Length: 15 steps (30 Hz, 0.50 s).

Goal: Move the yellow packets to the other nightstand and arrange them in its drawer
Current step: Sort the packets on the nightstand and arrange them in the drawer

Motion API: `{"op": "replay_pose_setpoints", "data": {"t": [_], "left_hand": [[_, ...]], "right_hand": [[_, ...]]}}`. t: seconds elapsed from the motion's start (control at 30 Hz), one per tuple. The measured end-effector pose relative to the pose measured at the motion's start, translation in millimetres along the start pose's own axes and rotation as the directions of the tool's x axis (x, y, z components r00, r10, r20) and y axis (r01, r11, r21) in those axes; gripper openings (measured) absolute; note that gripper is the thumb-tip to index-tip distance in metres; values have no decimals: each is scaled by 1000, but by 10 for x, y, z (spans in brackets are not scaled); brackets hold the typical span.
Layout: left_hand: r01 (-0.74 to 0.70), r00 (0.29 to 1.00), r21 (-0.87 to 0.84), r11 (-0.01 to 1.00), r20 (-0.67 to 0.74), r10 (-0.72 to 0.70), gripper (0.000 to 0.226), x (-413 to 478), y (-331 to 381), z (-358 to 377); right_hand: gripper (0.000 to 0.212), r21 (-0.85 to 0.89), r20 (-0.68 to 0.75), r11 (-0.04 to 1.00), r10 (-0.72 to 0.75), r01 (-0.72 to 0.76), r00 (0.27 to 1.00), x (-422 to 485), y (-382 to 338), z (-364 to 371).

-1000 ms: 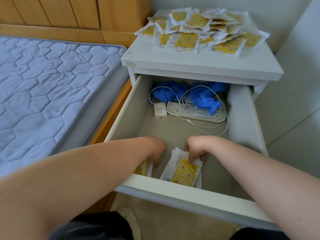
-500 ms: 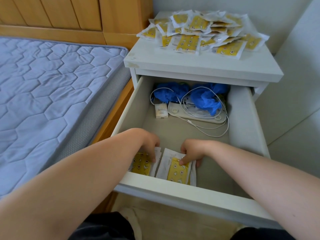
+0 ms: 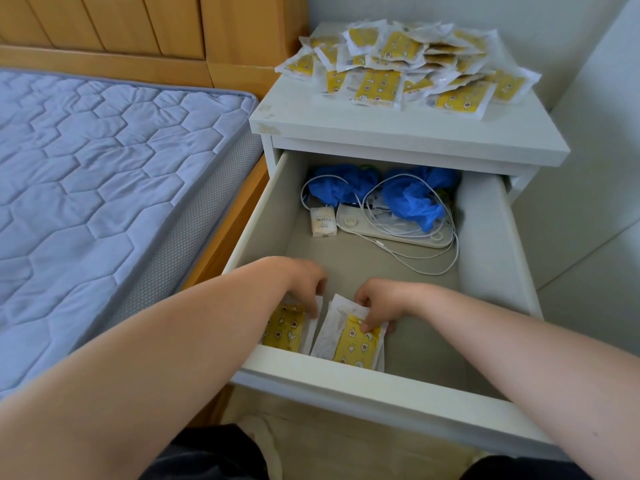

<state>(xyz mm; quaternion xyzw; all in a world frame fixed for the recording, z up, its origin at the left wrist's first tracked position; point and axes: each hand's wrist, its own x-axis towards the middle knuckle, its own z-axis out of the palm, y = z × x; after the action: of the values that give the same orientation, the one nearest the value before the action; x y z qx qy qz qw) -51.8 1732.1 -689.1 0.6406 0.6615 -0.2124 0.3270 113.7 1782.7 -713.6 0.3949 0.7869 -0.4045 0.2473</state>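
Observation:
The white nightstand (image 3: 381, 128) has its drawer (image 3: 381, 384) pulled open towards me. A loose pile of yellow packets (image 3: 405, 67) covers the back of its top. Inside the drawer, against the front wall, lie two small stacks of packets side by side. My left hand (image 3: 304, 282) curls its fingers over the far end of the left stack (image 3: 284, 332). My right hand (image 3: 377, 303) grips the far end of the right stack (image 3: 353, 346), with a fingertip on its yellow face. Both forearms reach in from below.
At the back of the drawer lie crumpled blue gloves (image 3: 412, 199), a white power strip (image 3: 391, 228) with tangled white cables, and a small white packet (image 3: 322, 221). A blue quilted mattress (image 3: 104, 188) on a wooden bed frame flanks the nightstand on the left. A wall stands on the right.
Both hands drew the two stacks back towards the drawer's front wall and set them side by side. More of the left stack shows from under my left hand.

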Motion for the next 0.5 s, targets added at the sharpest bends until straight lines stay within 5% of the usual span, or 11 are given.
{"op": "replay_pose_setpoints", "data": {"t": [0.23, 0.37, 0.5], "left_hand": [[-118, 993, -181, 976, -12, 118, 28, 72, 135, 29], [-91, 995, -148, 985, -52, 84, 27, 100, 113, 33], [-100, 994, -107, 989, -43, 96, 25, 95, 104, 45]], "right_hand": [[26, -13, -70, 999, -35, 34, 997, -24, -18, -71], [13, 251, -49, 968, 39, -25, 998, -1, 25, -128], [10, 340, -19, 938, 79, -68, 997, -26, 62, -175]]}}
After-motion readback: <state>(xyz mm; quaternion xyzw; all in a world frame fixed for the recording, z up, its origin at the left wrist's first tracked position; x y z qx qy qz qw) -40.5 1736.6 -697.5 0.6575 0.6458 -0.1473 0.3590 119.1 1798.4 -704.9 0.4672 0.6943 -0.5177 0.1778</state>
